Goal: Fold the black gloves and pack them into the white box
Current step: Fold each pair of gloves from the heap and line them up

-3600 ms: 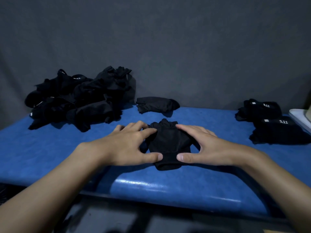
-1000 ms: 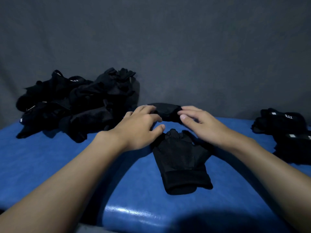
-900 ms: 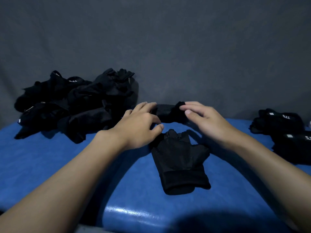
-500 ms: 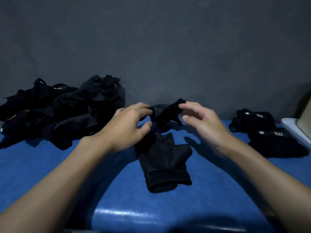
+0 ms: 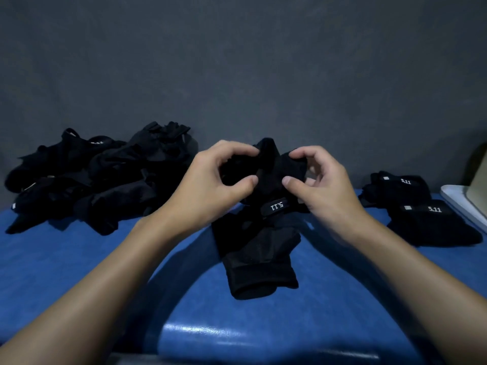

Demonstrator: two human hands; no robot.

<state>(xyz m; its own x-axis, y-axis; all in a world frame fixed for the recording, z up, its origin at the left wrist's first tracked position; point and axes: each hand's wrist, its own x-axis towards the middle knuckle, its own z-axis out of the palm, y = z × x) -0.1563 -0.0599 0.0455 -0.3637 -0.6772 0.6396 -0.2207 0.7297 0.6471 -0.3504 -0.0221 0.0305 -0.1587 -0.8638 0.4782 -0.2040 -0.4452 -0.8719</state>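
Note:
My left hand and my right hand both pinch a black glove and hold it in the air above the blue table. Its "5.11" wrist label hangs toward me, upside down. Below it a second black glove lies flat on the table, cuff toward me. At the far right edge a corner of the white box shows.
A heap of loose black gloves sits at the back left of the table. Two folded glove bundles with "5.11" labels lie at the right, next to the box. A grey cloth wall stands behind.
Both hands reached to the glove lying at the back, took hold of it and lifted it toward me above the flat glove. The label now shows.

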